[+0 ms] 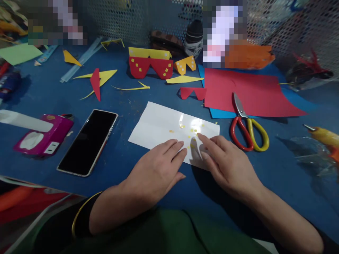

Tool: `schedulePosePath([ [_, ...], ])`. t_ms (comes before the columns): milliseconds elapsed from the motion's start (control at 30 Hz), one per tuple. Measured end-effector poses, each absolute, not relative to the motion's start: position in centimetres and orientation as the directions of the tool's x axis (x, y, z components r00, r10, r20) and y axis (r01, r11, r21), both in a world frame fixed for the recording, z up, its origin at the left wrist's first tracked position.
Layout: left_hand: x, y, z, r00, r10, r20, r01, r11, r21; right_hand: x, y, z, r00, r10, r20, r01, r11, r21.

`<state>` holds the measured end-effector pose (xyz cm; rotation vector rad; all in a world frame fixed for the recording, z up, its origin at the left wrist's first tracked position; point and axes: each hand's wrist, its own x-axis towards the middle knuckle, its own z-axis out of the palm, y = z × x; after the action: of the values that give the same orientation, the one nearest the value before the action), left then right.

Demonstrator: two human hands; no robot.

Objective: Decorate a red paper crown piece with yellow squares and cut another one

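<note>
A white sheet of paper (156, 121) lies on the blue table, with several small yellow paper squares (192, 130) scattered over its right half. My left hand (161, 165) rests on the near edge of the sheet, fingers stretched out and holding nothing. The index finger of my right hand (225, 160) reaches onto the sheet and touches down beside a yellow square; its thumb is held apart. Beyond the sheet stand red paper glasses (150, 67) with yellow squares on them, and orange paper glasses (185, 65) with pale squares.
Scissors (241, 123) with red and yellow handles lie to the right, touching red paper (243, 91). A glue gun (323, 137) is at the right edge. On the left are a phone (88, 141) and a purple device (50, 134). Paper scraps (96, 83) lie farther back.
</note>
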<state>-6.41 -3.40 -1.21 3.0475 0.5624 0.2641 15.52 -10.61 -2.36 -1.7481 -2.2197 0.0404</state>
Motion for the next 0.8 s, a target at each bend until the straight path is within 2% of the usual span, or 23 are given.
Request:
schedulePosePath([
  [100, -6.5, -3.6, -1.5, 0.921, 0.360, 0.148, 0.358, -0.933, 0.044, 14.7, -9.9, -2.4, -0.278, 0.944, 0.180, 0.954, 0.293, -0.064],
  [167, -6.6, -3.7, -1.7, 0.921, 0.364, 0.139, 0.362, -0.931, 0.041, 14.2, -9.7, -2.4, -0.278, 0.951, 0.136, 0.958, 0.285, -0.035],
  [267, -6.6, -3.8, -1.9, 0.922, 0.361, 0.139, 0.358, -0.932, 0.050, 14.3, -9.8, -2.3, -0.274, 0.954, 0.124, 0.954, 0.286, -0.093],
  [400, -6.6, -3.7, -1.7, 0.925, 0.354, 0.136, 0.348, -0.935, 0.070, 15.5, -11.0, -1.9, -0.193, 0.949, 0.249, 0.944, 0.249, -0.218],
  [467, -6.6, -3.6, -1.5, 0.927, 0.351, 0.134, 0.343, -0.936, 0.082, 15.9, -11.7, -1.7, -0.190, 0.941, 0.279, 0.948, 0.250, -0.199],
  [600, -6.6, -3.5, -1.4, 0.927, 0.340, 0.156, 0.329, -0.940, 0.094, 15.6, -12.3, -1.3, -0.333, 0.907, 0.256, 0.923, 0.370, -0.109],
  [800, -6.7, -3.7, -1.5, 0.918, 0.360, 0.165, 0.350, -0.933, 0.088, 14.8, -11.7, -1.5, -0.375, 0.909, 0.182, 0.912, 0.398, -0.105],
])
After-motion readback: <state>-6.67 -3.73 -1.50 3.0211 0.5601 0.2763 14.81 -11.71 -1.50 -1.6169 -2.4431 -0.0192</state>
